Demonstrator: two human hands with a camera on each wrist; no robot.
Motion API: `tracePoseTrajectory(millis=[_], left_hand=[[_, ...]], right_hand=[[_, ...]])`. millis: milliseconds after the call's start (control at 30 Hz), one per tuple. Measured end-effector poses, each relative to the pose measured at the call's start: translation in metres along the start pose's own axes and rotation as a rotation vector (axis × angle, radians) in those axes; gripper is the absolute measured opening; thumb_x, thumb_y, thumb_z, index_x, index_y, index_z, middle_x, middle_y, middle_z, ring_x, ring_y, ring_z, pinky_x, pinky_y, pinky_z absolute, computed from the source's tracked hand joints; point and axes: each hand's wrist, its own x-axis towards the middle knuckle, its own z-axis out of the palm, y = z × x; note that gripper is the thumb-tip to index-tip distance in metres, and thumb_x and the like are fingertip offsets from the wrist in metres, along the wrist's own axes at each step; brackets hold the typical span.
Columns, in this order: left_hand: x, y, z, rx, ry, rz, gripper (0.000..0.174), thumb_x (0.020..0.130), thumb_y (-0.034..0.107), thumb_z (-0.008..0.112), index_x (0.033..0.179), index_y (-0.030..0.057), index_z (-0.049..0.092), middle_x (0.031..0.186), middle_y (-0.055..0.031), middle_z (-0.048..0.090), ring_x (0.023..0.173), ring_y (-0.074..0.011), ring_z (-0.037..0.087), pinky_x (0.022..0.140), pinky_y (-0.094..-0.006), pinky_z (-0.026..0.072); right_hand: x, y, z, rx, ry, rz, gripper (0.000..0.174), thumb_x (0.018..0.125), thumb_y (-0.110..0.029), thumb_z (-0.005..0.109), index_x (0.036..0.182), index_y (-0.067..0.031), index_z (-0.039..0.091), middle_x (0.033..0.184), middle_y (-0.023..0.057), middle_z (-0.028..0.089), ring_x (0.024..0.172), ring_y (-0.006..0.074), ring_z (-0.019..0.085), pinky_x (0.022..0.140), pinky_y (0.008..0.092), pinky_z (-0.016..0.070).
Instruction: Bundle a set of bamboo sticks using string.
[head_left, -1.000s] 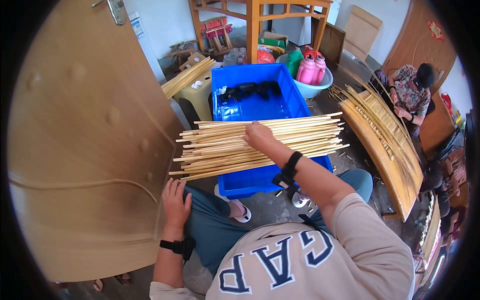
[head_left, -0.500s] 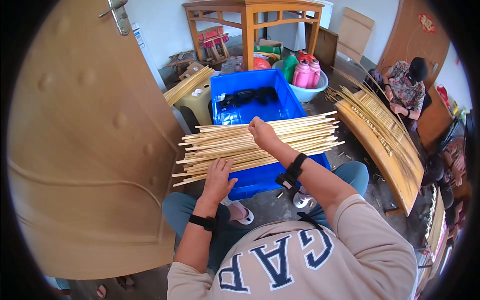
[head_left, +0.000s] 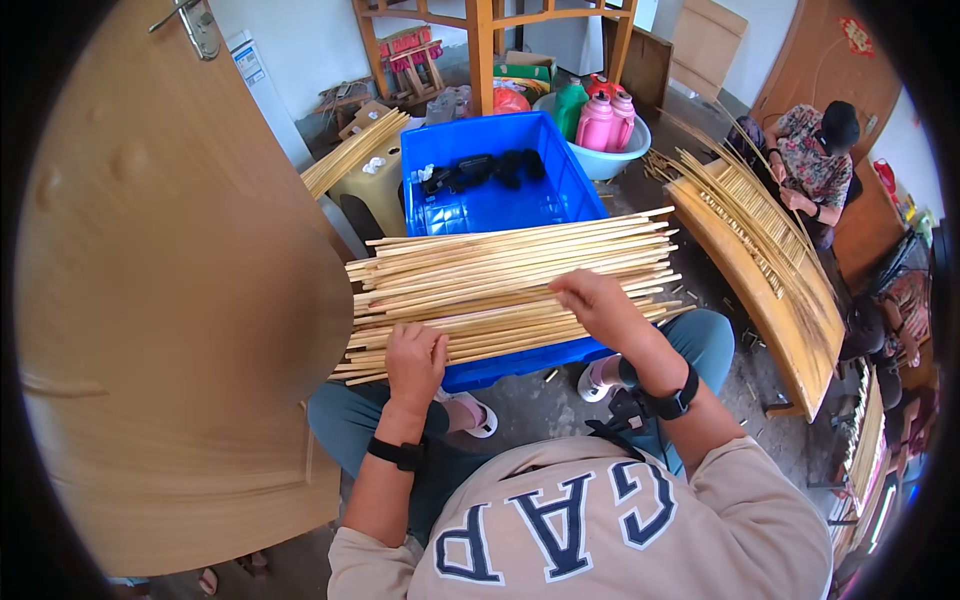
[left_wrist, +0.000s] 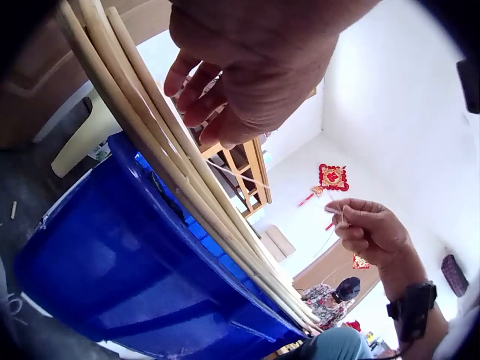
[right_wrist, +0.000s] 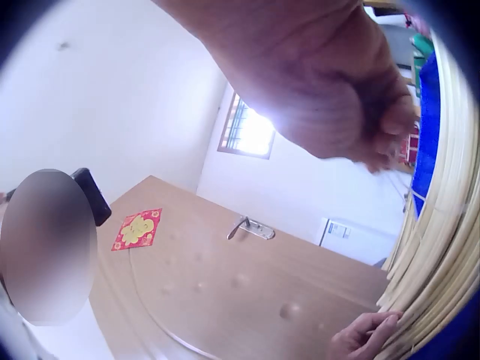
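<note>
A wide layer of pale, thin wooden sticks point(head_left: 510, 280) lies across the blue plastic bin point(head_left: 580, 185) before me. My left hand point(head_left: 413, 360) rests at the near left part of the sticks, its fingers loosely bent over them. Over the right half of the layer is my right hand point(head_left: 600, 305), thumb and fingertips pinched together. A thin pale strand point(left_wrist: 240, 178) shows in the left wrist view between the two hands, and the right fingertips close on a fine thread-like piece. Black items point(head_left: 485, 172) lie inside the bin beyond the sticks.
A wooden door point(head_left: 180, 300) stands close on my left. More sticks point(head_left: 355, 150) lie over a beige container at the back left. Pink flasks point(head_left: 597, 125) stand in a pale basin point(head_left: 610, 160). To the right, a seated person point(head_left: 810, 165) works at a curved wooden board point(head_left: 740, 270).
My left hand has risen from the knee onto the sticks. The right hand has moved right and nearer to my body from the middle of the layer.
</note>
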Motion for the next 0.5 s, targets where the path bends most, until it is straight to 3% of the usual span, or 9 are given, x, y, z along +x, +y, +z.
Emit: tracePoseTrajectory(millis=[33, 67, 133, 300, 367, 400, 467, 500], left_hand=[[0.003, 0.001, 0.0, 0.004, -0.007, -0.001, 0.024, 0.071, 0.014, 0.068, 0.092, 0.0057, 0.062, 0.089, -0.0103, 0.055, 0.09, -0.0322, 0.048, 0.077, -0.041, 0.0399], [0.007, 0.005, 0.002, 0.006, 0.072, 0.033, 0.024, 0.07, 0.013, 0.068, 0.092, 0.0055, 0.062, 0.091, -0.0108, 0.055, 0.091, -0.0319, 0.049, 0.078, -0.04, 0.0403], [0.008, 0.011, 0.004, 0.011, 0.148, 0.069, 0.024, 0.07, 0.012, 0.068, 0.093, 0.0053, 0.062, 0.093, -0.0114, 0.056, 0.092, -0.0317, 0.049, 0.078, -0.0389, 0.0406], [-0.004, 0.018, 0.007, 0.044, 0.074, 0.017, 0.024, 0.07, 0.01, 0.068, 0.093, 0.0047, 0.062, 0.096, -0.0105, 0.055, 0.096, -0.0309, 0.048, 0.084, -0.0407, 0.0371], [-0.006, 0.017, 0.007, 0.033, 0.086, 0.019, 0.024, 0.07, 0.01, 0.067, 0.093, 0.0044, 0.062, 0.097, -0.0107, 0.055, 0.096, -0.031, 0.048, 0.084, -0.0404, 0.0372], [-0.006, 0.017, 0.006, 0.028, 0.102, 0.017, 0.024, 0.071, 0.01, 0.067, 0.093, 0.0044, 0.062, 0.097, -0.0108, 0.056, 0.096, -0.0312, 0.048, 0.084, -0.0405, 0.0376], [-0.001, 0.014, 0.007, 0.025, 0.121, 0.015, 0.023, 0.071, 0.01, 0.067, 0.093, 0.0044, 0.062, 0.097, -0.011, 0.056, 0.095, -0.0314, 0.048, 0.083, -0.0405, 0.038], [0.005, 0.011, 0.007, 0.023, 0.147, 0.012, 0.023, 0.07, 0.009, 0.067, 0.092, 0.0043, 0.062, 0.096, -0.0114, 0.056, 0.094, -0.0324, 0.049, 0.083, -0.0412, 0.0385]], right_hand=[[-0.003, -0.004, -0.005, -0.055, -0.201, 0.097, 0.01, 0.077, -0.007, 0.061, 0.083, 0.0008, 0.06, 0.079, 0.0216, 0.058, 0.076, 0.0387, 0.057, 0.066, 0.0459, 0.0443], [-0.007, -0.002, -0.005, -0.051, -0.199, 0.101, 0.01, 0.077, -0.007, 0.061, 0.083, 0.0008, 0.06, 0.079, 0.0216, 0.058, 0.076, 0.0387, 0.057, 0.066, 0.0459, 0.0443], [-0.014, 0.003, -0.005, -0.326, -0.628, 0.245, 0.013, 0.079, -0.01, 0.06, 0.089, -0.0013, 0.062, 0.082, 0.0163, 0.06, 0.081, 0.0345, 0.058, 0.071, 0.0412, 0.0454], [-0.028, 0.004, -0.004, -0.262, -0.376, 0.222, 0.009, 0.08, -0.01, 0.059, 0.084, -0.0024, 0.062, 0.081, 0.0154, 0.056, 0.079, 0.0348, 0.057, 0.069, 0.04, 0.0455], [-0.03, 0.007, -0.001, -0.231, -0.06, 0.252, 0.004, 0.079, -0.006, 0.058, 0.081, -0.0025, 0.059, 0.081, 0.017, 0.056, 0.074, 0.0365, 0.057, 0.065, 0.0429, 0.0458], [-0.028, 0.006, -0.001, -0.227, -0.063, 0.252, 0.004, 0.079, -0.006, 0.058, 0.081, -0.0025, 0.059, 0.081, 0.017, 0.056, 0.074, 0.0365, 0.057, 0.065, 0.0429, 0.0458], [-0.02, 0.004, -0.004, -0.15, 0.126, 0.213, 0.006, 0.081, -0.005, 0.058, 0.086, -0.0019, 0.059, 0.081, 0.0167, 0.055, 0.074, 0.0371, 0.056, 0.065, 0.0415, 0.0459], [-0.016, 0.001, -0.003, -0.121, 0.203, 0.176, 0.005, 0.081, -0.002, 0.058, 0.086, -0.0017, 0.057, 0.078, 0.0138, 0.054, 0.068, 0.0307, 0.056, 0.061, 0.036, 0.0457]])
